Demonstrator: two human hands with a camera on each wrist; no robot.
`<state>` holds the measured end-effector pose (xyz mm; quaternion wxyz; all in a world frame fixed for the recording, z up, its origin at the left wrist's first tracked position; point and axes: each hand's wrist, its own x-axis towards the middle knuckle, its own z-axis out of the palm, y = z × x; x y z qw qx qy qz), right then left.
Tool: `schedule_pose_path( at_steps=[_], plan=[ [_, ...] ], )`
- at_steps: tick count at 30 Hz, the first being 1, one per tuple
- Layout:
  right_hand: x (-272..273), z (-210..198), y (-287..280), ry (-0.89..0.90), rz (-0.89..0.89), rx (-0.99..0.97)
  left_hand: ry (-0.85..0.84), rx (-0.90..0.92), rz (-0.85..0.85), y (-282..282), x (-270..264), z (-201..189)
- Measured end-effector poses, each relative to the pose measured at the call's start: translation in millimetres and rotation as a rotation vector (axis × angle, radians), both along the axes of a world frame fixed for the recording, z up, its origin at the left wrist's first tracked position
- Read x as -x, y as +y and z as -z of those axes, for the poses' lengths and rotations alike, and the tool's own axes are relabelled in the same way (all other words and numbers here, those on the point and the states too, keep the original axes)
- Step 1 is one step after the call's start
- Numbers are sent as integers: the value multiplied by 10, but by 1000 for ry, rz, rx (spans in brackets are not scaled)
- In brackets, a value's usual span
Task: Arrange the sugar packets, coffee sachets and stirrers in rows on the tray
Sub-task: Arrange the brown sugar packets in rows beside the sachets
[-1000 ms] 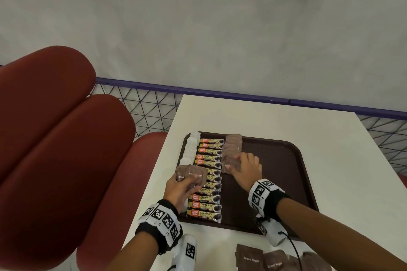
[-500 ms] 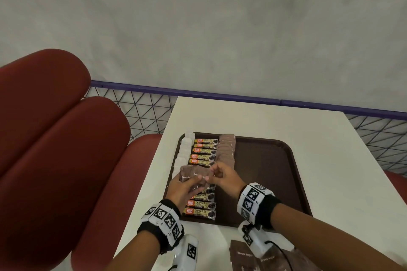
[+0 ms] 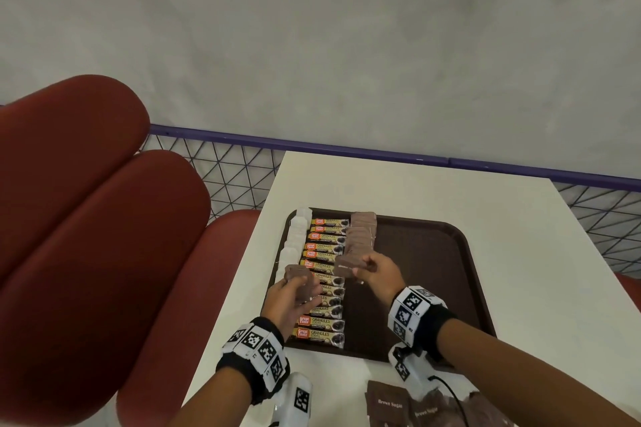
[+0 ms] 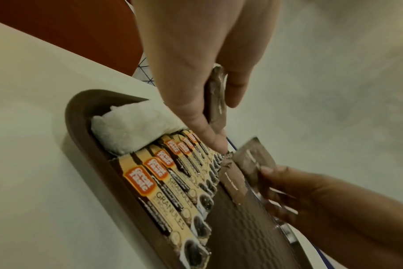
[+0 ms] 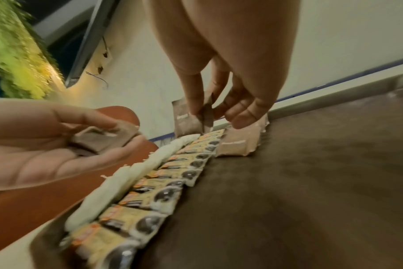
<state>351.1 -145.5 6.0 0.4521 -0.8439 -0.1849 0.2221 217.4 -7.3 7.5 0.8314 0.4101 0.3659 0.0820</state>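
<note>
A brown tray (image 3: 433, 253) lies on the white table (image 3: 537, 270). Along its left side run a row of white sugar packets (image 3: 295, 239), a row of coffee sachets (image 3: 326, 255) and a shorter row of brown sugar packets (image 3: 362, 236). My left hand (image 3: 295, 291) grips a small stack of brown sugar packets (image 3: 299, 279) above the sachets. In the left wrist view the stack (image 4: 215, 102) sits between thumb and fingers. My right hand (image 3: 367, 267) pinches one brown sugar packet (image 3: 348, 263) just above the near end of the brown row (image 5: 239, 143). I see no stirrers.
Several loose brown sugar packets (image 3: 392, 402) lie at the table's near edge by my right wrist. Red seat cushions (image 3: 86, 218) stand to the left. A mesh railing with a purple bar (image 3: 347, 149) runs behind the table. The tray's right half (image 3: 423, 281) is bare.
My right hand left the brown row, came to the stack in my left hand, took one packet and now carries it back over the tray.
</note>
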Motion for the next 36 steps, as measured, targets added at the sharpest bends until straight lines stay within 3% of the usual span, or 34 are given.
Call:
schedule_pose_path(
  at_steps=[3, 14, 20, 29, 36],
  plan=[
    [-170, 51, -62, -4, 71, 113, 16, 18, -14, 62, 36, 28],
    [-329, 204, 89, -80, 40, 415, 70, -113, -40, 198, 119, 96],
    [-347, 247, 136, -341, -76, 629, 51, -126, -63, 232, 111, 127],
    [-338, 245, 120, -413, -30, 621, 22, -68, -58, 216, 85, 114],
    [-194, 113, 24, -454, -53, 464, 57, -134, 5, 164, 68, 43]
  ],
)
